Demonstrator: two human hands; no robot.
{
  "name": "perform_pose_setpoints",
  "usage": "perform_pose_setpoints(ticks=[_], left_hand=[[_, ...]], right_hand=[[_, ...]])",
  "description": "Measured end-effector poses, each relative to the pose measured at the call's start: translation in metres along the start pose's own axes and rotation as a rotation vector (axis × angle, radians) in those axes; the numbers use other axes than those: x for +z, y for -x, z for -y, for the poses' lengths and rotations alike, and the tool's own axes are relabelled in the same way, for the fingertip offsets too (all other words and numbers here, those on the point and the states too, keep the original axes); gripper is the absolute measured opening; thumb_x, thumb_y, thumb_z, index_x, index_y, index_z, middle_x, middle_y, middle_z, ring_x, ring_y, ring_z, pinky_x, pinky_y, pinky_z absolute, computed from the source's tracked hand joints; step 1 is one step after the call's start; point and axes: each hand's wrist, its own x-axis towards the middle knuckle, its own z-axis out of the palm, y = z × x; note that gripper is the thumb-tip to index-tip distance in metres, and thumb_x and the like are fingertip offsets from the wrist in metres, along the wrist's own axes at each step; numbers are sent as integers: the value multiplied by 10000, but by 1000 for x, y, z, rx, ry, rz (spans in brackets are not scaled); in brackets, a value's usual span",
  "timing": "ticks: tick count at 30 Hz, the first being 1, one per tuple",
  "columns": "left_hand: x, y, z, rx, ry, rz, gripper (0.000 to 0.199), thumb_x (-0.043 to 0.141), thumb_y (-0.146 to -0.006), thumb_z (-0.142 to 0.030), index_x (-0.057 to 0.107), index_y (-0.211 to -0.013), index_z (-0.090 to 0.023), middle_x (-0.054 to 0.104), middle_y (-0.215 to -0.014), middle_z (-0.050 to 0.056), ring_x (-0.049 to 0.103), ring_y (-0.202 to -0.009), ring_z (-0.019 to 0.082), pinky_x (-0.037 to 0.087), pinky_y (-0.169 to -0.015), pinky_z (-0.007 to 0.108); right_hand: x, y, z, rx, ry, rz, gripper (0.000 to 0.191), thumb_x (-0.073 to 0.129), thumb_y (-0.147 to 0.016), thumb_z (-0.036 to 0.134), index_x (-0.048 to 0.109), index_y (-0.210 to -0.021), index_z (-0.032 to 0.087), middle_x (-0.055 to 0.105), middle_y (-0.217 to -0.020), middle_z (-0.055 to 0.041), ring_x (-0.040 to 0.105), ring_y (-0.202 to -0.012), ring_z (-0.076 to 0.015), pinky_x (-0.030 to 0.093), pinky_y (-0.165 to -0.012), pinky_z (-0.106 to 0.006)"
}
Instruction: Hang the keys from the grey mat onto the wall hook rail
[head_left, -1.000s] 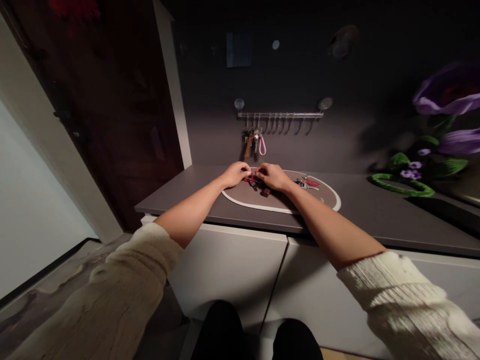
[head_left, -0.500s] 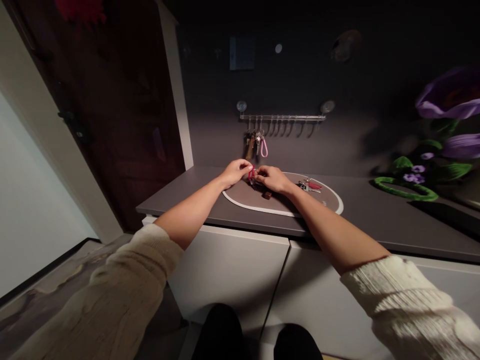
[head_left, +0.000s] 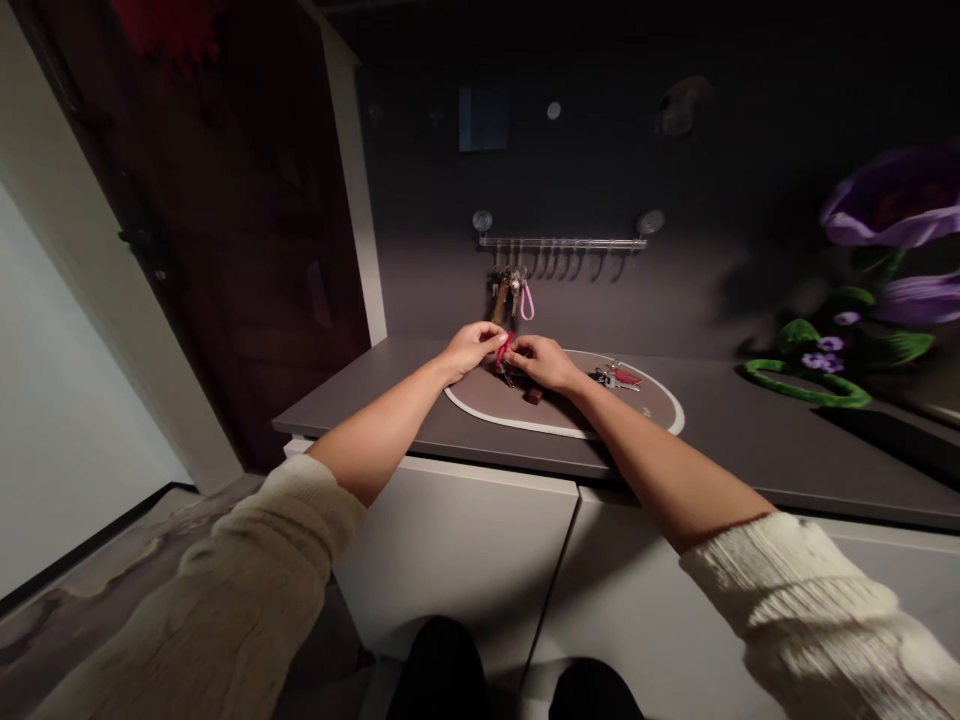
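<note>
Red cord (head_left: 504, 350) is pinched by the left hand (head_left: 471, 350) over the oval mat (head_left: 491, 402) (printed mark (head_left: 646, 412) unreadable); whether the right hand (head_left: 546, 362), alongside, is closed cannot be told.

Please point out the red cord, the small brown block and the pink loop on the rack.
Red cord (head_left: 502, 350): head view, its visible middle between the hands.
Small brown block (head_left: 533, 396): head view, its body.
Pink loop (head_left: 527, 318): head view, its bottom bend.
</note>
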Motion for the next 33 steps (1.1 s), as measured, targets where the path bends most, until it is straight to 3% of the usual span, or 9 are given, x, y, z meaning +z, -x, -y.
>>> perform_pose_setpoints(ticks=[6, 15, 20, 27, 33], left_hand=[[-3, -3, 2, -8, -10, -65, 312, 655, -636, -378, 580, -791, -117, 586, -714, 6, 499, -649, 85, 406, -684, 249], [-5, -4, 3, -8, -25, -137, 319, 648, -638, -388, 587, -808, -125, 597, -715, 5, 482, -610, 76, 390, -618, 222], [-3, -2, 2, 1, -12, -86, 328, 662, -617, -397, 588, -783, -124, 594, -713, 3, 499, -640, 86, 397, -666, 239], [2, 2, -4, -2, -12, 35, 348, 673, -599, -413, 589, -766, -120, 597, -704, 3, 502, -657, 92, 385, -701, 250], [2, 2, -3, -13, -37, 51, 378, 671, -599, -433, 596, -784, -112, 594, -694, 2, 484, -647, 87, 364, -681, 240]], right_hand=[[-2, -2, -1, 16, -28, -11, 177, 582, -714, 329, 642, -757, 168, 624, -694, 4, 510, -613, -94, 371, -604, -200], [-6, -3, 2, 20, -293, -71, 218, 597, -687, 354, 624, -769, 154, 617, -728, -3, 516, -662, -99, 392, -681, -223], [-11, -2, 9, 50, -452, -133, 221, 619, -657, 344, 618, -767, 152, 622, -759, -3, 536, -726, -101, 393, -764, -241], [-13, -4, 7, 76, -707, -163, 239, 658, -623, 355, 614, -756, 162, 634, -784, -2, 553, -757, -102, 408, -770, -240], [-15, -3, 12, 124, -1002, -144, 231, 705, -601, 323, 586, -741, 182, 673, -820, -11, 599, -766, -109, 433, -748, -233]])
